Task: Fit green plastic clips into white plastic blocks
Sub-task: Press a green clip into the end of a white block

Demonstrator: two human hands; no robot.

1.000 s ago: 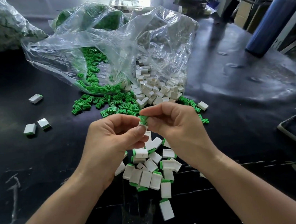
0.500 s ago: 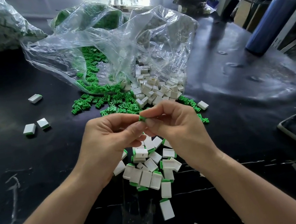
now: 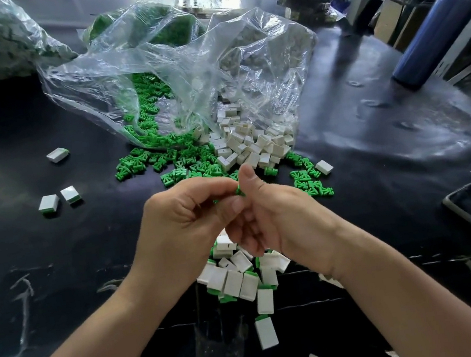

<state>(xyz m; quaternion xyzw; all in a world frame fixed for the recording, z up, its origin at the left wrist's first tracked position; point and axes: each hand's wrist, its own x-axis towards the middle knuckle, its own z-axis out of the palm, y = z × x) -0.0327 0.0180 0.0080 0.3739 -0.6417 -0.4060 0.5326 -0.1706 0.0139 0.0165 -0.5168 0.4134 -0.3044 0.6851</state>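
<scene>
We pinch one green clip [image 3: 239, 191] between our left hand [image 3: 187, 231] and right hand [image 3: 277, 218], both closed on it, above the black table [image 3: 58, 266]. White blocks [image 3: 237, 279] lie just under our hands.

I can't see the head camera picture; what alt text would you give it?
Two bare hands, left hand and right hand, meet above a black table, pinching a small green clip between their fingertips. Below them lies a pile of assembled blocks; beyond, a clear plastic bag spills loose green clips and white blocks.
</scene>
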